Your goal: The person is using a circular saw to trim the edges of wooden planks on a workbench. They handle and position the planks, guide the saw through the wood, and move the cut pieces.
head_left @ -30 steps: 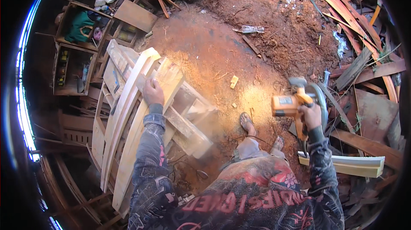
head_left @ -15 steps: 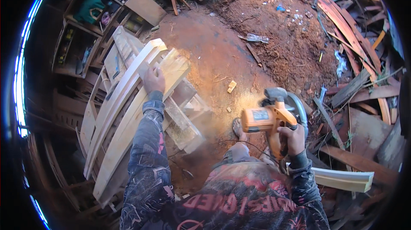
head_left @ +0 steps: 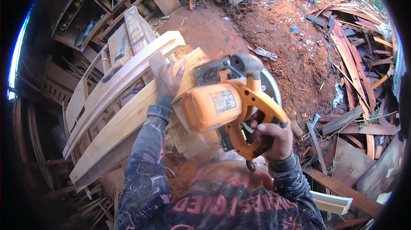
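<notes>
My right hand (head_left: 276, 138) is wrapped round the rear handle of an orange circular saw (head_left: 214, 103). The saw is raised in front of me, its dark base plate (head_left: 209, 72) beside the end of a pale curved board (head_left: 128, 112). Whether the plate touches the board I cannot tell. My left hand (head_left: 169, 80) lies on that board, fingers curled against a short greyish wood piece (head_left: 157, 62). A second pale curved board (head_left: 124, 80) runs alongside, farther left. The saw hides part of the near board's end, and its blade edge is mostly hidden.
Wooden shelving (head_left: 81, 20) stands at the far left. A heap of sawdust and soil (head_left: 274, 33) rises ahead, with reddish scrap planks (head_left: 349, 59) at the right. A white curved offcut (head_left: 332, 203) lies low on the right, near my sleeve.
My right hand has brought the circular saw left and upward, close to the board's end. My left hand stays at the wood piece, its fingers slightly shifted. The whole view has turned a little.
</notes>
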A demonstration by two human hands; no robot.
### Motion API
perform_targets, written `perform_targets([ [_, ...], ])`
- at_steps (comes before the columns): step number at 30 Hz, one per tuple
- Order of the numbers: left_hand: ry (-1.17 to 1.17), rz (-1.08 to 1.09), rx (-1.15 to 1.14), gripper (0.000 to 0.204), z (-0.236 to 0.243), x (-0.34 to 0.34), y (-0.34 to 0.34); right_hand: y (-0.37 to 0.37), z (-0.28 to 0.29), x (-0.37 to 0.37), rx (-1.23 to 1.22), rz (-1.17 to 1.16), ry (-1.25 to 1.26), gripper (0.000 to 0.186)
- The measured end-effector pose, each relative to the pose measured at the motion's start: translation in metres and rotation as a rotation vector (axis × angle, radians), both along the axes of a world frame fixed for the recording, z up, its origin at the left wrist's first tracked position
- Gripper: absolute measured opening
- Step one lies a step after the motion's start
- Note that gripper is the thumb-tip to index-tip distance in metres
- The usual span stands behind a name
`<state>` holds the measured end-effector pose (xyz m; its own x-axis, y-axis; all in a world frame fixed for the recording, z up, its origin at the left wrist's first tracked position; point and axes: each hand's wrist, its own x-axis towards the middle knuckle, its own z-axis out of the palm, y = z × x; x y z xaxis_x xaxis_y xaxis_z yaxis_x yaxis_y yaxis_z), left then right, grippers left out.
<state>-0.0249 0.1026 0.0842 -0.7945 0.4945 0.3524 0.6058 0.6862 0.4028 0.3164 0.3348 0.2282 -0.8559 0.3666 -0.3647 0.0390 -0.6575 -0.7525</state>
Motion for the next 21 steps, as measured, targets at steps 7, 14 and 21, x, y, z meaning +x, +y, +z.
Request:
perform_targets([
  [7,0.059,0.028,-0.215,0.085,0.016,0.016,0.013,0.001,-0.011,-0.008,0.025,-0.002,-0.029,0.041],
  [14,-0.045,0.161,-0.131,0.072,0.013,0.008,0.023,0.006,-0.01,-0.03,0.102,0.091,-0.102,0.042],
  [21,-0.035,0.16,-0.131,0.064,0.019,0.009,0.022,0.017,-0.022,-0.027,0.175,0.135,-0.137,0.049],
])
